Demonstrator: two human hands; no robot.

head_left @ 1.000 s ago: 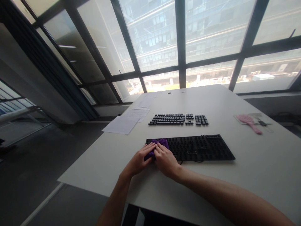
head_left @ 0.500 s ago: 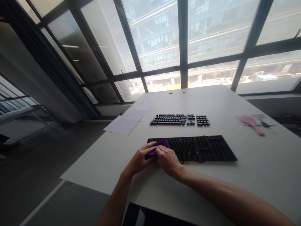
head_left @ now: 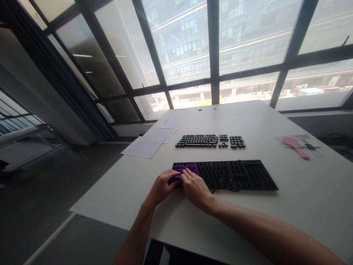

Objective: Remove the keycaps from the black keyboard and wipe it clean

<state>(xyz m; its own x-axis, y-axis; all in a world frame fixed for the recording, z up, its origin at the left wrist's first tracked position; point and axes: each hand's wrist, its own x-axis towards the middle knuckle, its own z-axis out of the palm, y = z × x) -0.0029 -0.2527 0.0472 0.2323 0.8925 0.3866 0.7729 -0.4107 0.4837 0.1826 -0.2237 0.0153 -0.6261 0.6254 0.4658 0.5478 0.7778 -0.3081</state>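
Observation:
A black keyboard base (head_left: 242, 176) without its keycaps lies on the white table. On its left end is a bunched purple cloth (head_left: 193, 168). My left hand (head_left: 162, 186) pinches the cloth's near left part, fingers closed, at the base's left edge. Beside it, my right hand (head_left: 194, 187) presses its closed fingers onto the same cloth from the near side. The cloth and hands cover the left end of the base. Behind the base, the loose black keycaps (head_left: 197, 140) are laid out in keyboard order.
Sheets of paper (head_left: 143, 146) lie at the table's left edge. To the right are a pink hairbrush (head_left: 295, 144) and a small dark tool (head_left: 310, 146) on a clear bag. A cable shows at the base's near edge. Large windows stand behind the table (head_left: 248, 228).
The fingers of both hands have shifted slightly on the cloth, and more of its purple top shows. The keyboard base and keycaps stay in place.

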